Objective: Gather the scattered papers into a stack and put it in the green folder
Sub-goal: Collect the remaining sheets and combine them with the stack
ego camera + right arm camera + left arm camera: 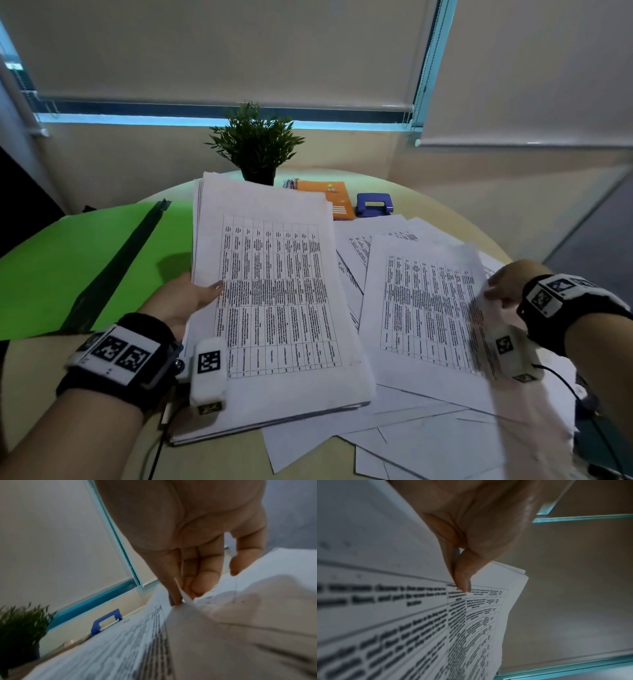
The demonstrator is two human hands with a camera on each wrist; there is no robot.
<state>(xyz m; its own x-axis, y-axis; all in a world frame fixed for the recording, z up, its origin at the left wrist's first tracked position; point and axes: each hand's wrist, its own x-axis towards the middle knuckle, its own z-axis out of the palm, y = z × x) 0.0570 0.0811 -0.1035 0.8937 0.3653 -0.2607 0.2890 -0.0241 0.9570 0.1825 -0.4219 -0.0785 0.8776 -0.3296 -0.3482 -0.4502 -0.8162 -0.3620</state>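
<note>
Left hand (186,301): thumb on top and fingers beneath, gripping the left edge of a thick stack (274,308) of printed papers, raised at a tilt near the table's (428,202) middle. Right hand (507,287): thumb and fingertips pinching the right edge of a loose sheet (428,308) atop scattered papers (394,431) toward the right edge. Green folder (68,267): lying open at the left edge. Along the far edge: potted plant (255,144), orange notebook (329,198), blue hole punch (374,204).
</note>
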